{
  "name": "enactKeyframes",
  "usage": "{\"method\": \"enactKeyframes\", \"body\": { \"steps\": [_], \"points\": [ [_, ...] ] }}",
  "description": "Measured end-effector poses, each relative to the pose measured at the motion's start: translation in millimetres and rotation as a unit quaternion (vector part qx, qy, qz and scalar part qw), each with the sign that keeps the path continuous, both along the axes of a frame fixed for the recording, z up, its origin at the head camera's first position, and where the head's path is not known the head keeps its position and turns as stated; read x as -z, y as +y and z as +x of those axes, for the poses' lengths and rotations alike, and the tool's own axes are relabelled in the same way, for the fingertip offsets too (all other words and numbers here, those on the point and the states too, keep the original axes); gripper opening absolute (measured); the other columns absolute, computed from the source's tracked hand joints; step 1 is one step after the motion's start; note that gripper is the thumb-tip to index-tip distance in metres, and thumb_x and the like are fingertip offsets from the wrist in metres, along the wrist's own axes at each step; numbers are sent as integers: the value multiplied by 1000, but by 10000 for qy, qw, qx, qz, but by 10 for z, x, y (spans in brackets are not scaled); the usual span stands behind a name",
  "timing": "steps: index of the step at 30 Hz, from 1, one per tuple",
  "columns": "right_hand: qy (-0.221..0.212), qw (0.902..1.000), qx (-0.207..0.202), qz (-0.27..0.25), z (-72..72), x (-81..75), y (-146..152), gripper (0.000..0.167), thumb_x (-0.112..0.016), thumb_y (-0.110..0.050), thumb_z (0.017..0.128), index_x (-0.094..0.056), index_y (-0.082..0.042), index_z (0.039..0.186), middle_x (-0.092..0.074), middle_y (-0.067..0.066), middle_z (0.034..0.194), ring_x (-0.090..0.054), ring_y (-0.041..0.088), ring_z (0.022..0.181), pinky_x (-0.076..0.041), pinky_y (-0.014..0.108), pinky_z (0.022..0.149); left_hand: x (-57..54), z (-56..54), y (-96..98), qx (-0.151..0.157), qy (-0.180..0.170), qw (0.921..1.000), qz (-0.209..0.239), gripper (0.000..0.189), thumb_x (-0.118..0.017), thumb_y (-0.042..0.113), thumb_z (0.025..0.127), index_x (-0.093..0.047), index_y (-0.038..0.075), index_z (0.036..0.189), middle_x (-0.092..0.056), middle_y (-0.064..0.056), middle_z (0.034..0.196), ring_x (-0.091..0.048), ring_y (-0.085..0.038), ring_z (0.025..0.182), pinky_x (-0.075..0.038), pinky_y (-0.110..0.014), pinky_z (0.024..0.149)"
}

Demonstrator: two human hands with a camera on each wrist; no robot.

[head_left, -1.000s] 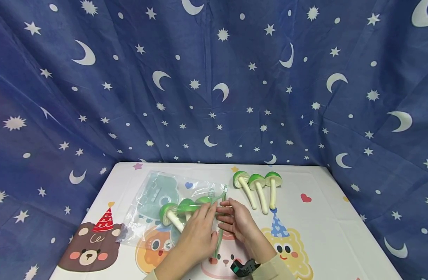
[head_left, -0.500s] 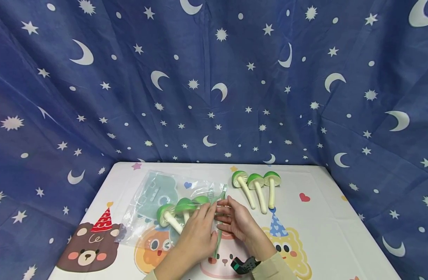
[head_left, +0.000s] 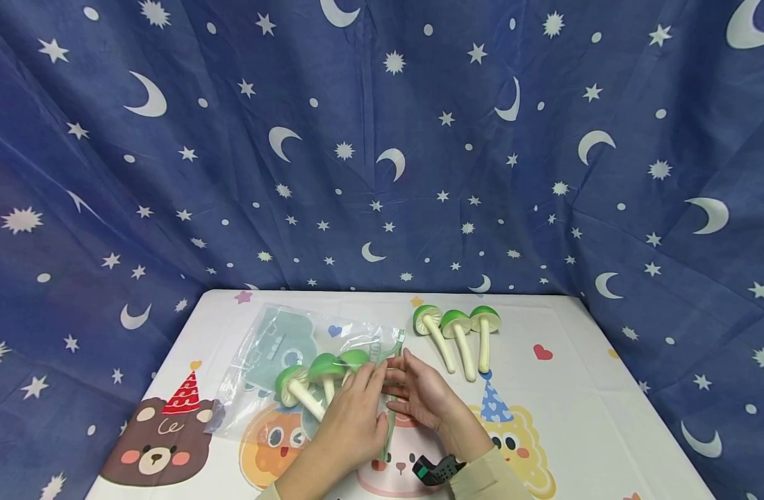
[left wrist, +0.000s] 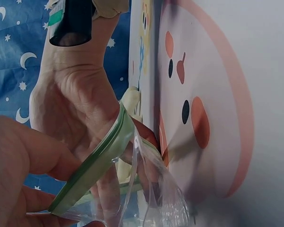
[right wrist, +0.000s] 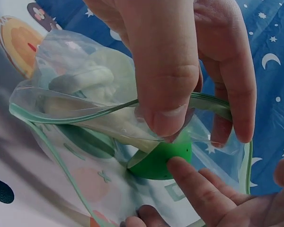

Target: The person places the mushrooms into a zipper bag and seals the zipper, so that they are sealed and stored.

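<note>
A clear zip bag (head_left: 235, 410) with a green-edged mouth (right wrist: 75, 119) lies at the left of the table. Inside it are three toy mushrooms with green caps and cream stems: left (head_left: 301, 390), middle (head_left: 326, 368), right (head_left: 354, 358). My left hand (head_left: 353, 423) pinches the upper edge of the mouth between thumb and fingers, holding it apart. Through that mouth reaches my right hand (head_left: 422, 394), its fingers extended. One fingertip touches a green cap (right wrist: 161, 161) in the right wrist view. Part of the stems is hidden behind my left hand.
Three more green-capped mushrooms (head_left: 460, 340) lie side by side behind my right hand. The white tablecloth (head_left: 594, 423) carries printed animals and hearts. A blue curtain (head_left: 382, 208) with moons and stars hangs behind the table. A black wrist device (head_left: 435, 471) sits on my right wrist.
The mushrooms in the bag have slid a little to the left, deeper into it. My right fingers have advanced slightly at the mouth; my left hand stays nearly in place.
</note>
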State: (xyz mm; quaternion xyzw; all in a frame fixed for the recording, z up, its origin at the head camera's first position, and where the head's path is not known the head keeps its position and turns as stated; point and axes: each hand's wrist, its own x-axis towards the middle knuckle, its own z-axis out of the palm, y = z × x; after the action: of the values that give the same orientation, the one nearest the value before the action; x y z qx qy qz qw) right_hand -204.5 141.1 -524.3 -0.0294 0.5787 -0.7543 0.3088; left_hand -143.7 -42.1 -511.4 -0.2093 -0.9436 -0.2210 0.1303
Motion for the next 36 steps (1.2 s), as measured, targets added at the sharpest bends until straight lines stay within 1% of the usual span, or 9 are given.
{"method": "enactKeyframes", "body": {
  "steps": [4, 8, 11, 17, 23, 27, 31, 34, 36],
  "points": [
    [-37, 9999, -45, -139, -4, 26, 21, 67, -29, -63, 112, -47, -8, 147, -71, 0, 137, -61, 25, 126, -52, 35, 94, -9, 3, 6, -5, -12, 10000, 11, 82, -79, 15, 81, -51, 2, 157, -59, -17, 149, -63, -32, 125, -57, -48, 109],
    [-107, 9997, 31, -221, -9, 58, 38, 71, -31, -66, 111, -46, -8, 150, -69, 5, 144, -61, 26, 129, -52, 36, 96, -1, 0, 5, -9, -24, 10000, 10, 81, -79, 15, 81, -51, 2, 157, -59, -17, 150, -63, -33, 128, -58, -49, 109],
    [-134, 9996, 109, -212, -8, 76, 42, 72, -29, -64, 112, -45, -7, 152, -66, 8, 148, -62, 27, 131, -53, 37, 97, 11, -3, 2, -15, -18, 10000, -7, 81, -79, 15, 82, -51, 2, 157, -59, -18, 150, -63, -34, 129, -58, -49, 107],
    [-181, 9992, 256, -229, 9, 85, 34, 72, -27, -61, 113, -44, -5, 155, -63, 12, 147, -63, 27, 130, -55, 38, 98, 21, -9, -2, -36, -9, 10000, -1, 81, -78, 15, 82, -51, 2, 157, -59, -17, 149, -63, -33, 127, -59, -49, 105],
    [-210, 9995, 186, -145, 11, 66, 6, 74, -31, -64, 112, -40, -6, 157, -59, 12, 153, -58, 26, 132, -49, 36, 99, 21, -12, -8, -11, -19, 10000, -5, 81, -78, 15, 81, -51, 2, 157, -60, -18, 148, -63, -33, 127, -59, -49, 105],
    [-279, 9994, 109, -179, 3, 66, -7, 76, -29, -65, 112, -38, -5, 158, -57, 13, 158, -55, 27, 136, -45, 35, 100, 23, -15, -10, 0, -58, 10000, 4, 81, -78, 15, 82, -51, 2, 157, -59, -18, 149, -64, -34, 127, -58, -50, 106],
    [-297, 9991, -56, -302, 9, 74, -28, 72, -27, -63, 112, -43, -7, 154, -57, 11, 159, -51, 26, 141, -41, 36, 107, 28, -21, -12, -45, -47, 10000, -10, 80, -79, 15, 82, -52, 3, 157, -59, -17, 149, -64, -34, 128, -59, -50, 105],
    [-285, 9989, -101, -346, 17, 84, -46, 66, -29, -62, 112, -50, -10, 147, -61, 7, 156, -51, 24, 141, -40, 37, 113, 32, -26, -14, -64, 8, 10000, -23, 80, -79, 16, 82, -52, 4, 156, -60, -16, 149, -64, -33, 127, -60, -49, 102],
    [-259, 9990, -104, -361, 18, 92, -51, 66, -30, -63, 112, -52, -11, 146, -62, 6, 155, -51, 24, 141, -40, 38, 115, 34, -29, -15, -58, 33, 10000, -30, 79, -79, 16, 82, -53, 4, 156, -60, -15, 148, -64, -32, 126, -60, -49, 101]
  ]
}}
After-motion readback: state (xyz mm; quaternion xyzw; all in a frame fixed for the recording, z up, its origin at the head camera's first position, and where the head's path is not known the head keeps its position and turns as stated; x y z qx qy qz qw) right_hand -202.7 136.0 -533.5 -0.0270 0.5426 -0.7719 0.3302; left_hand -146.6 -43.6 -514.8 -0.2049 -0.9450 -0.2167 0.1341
